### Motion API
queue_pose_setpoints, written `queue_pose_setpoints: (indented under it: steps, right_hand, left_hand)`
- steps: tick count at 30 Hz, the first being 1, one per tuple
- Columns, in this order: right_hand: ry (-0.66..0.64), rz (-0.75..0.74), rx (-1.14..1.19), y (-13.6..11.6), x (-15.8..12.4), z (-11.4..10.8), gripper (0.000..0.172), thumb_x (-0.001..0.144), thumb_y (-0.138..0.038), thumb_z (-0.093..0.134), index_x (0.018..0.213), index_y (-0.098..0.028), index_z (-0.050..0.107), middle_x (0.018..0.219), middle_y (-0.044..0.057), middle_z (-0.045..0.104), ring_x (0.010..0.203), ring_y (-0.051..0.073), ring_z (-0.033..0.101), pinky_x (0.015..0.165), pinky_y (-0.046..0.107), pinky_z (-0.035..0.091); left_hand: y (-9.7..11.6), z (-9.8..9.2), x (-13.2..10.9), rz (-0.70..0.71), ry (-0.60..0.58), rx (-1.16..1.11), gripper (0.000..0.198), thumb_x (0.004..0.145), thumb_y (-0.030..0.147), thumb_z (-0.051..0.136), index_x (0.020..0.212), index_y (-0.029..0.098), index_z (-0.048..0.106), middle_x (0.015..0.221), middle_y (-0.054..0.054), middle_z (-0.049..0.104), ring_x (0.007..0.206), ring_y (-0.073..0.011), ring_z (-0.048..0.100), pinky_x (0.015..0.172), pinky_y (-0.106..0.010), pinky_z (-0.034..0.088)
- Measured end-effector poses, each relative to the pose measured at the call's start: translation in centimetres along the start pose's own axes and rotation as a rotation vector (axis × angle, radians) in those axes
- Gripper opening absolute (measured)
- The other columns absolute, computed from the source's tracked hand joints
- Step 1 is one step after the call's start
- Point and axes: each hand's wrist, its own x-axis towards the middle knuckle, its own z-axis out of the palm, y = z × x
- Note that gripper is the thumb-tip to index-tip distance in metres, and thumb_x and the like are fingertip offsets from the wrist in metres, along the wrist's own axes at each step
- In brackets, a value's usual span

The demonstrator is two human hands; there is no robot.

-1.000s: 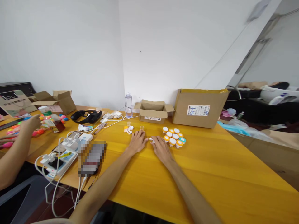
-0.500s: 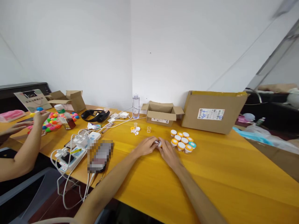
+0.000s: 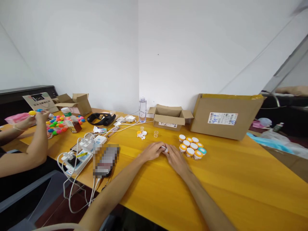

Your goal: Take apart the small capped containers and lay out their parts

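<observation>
Both grips, left hand and right hand, closed on one small whitish piece, mostly hidden; lidded jars just beside, toward tabletop's right edge.

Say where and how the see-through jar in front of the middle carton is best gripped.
Probably pinch the side wall of the see-through jar from opposite sides, coming from above or the near side. It looks short, round and upright, and the middle carton behind it makes the far side more awkward.
</observation>
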Motion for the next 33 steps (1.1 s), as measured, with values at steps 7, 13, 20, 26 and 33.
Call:
queue_pose_setpoints:
  steps: [7,13,20,26,33]
  right_hand:
    - [0.000,-0.003,-0.045,0.2,-0.1,0.5,0.036,0.098,-0.030,0.038,0.128,-0.021,0.055,0.107,0.012,0.068,0.100,0.026,0.065,0.085,0.040,0.054]
    - [0.006,-0.032,-0.080,0.2,-0.1,0.7,0.040,0.099,-0.032,0.034,0.133,-0.018,0.052,0.105,0.014,0.068,0.097,0.026,0.065,0.083,0.040,0.054]
    - [0.017,-0.060,-0.119,0.5,-0.4,1.0,0.045,0.100,-0.033,0.032,0.141,-0.019,0.045,0.111,0.014,0.068,0.101,0.027,0.065,0.087,0.041,0.054]
    - [0.014,-0.084,-0.132,0.7,-0.5,1.1,0.046,0.100,-0.031,0.034,0.144,-0.023,0.042,0.113,0.013,0.068,0.102,0.026,0.065,0.088,0.041,0.054]
    - [-0.015,-0.070,-0.080,0.6,-0.4,0.9,0.046,0.098,-0.027,0.036,0.143,-0.022,0.043,0.115,0.014,0.067,0.104,0.027,0.065,0.088,0.043,0.055]
  left_hand:
    - [-0.2,0.1,0.0,0.035,-0.006,-0.001,0.020,0.098,0.024,0.037,0.088,0.020,0.054,0.088,-0.003,0.061,0.083,-0.0164,0.055,0.081,-0.026,0.043]
    - [-0.3,0.1,0.1,0.022,-0.009,-0.018,0.020,0.097,0.022,0.038,0.083,0.021,0.051,0.084,-0.001,0.059,0.081,-0.0157,0.053,0.080,-0.025,0.042]
    - [-0.3,0.1,0.2,0.001,-0.008,-0.039,0.017,0.096,0.020,0.040,0.081,0.020,0.049,0.083,-0.001,0.058,0.080,-0.0156,0.053,0.079,-0.025,0.041]
    - [-0.1,0.0,0.2,-0.005,-0.017,-0.053,0.017,0.096,0.019,0.041,0.082,0.020,0.050,0.084,-0.001,0.059,0.081,-0.0154,0.054,0.080,-0.025,0.042]
    - [-0.2,0.1,0.3,-0.027,-0.009,-0.047,0.016,0.095,0.021,0.042,0.083,0.020,0.052,0.085,-0.001,0.061,0.081,-0.0162,0.055,0.081,-0.026,0.043]
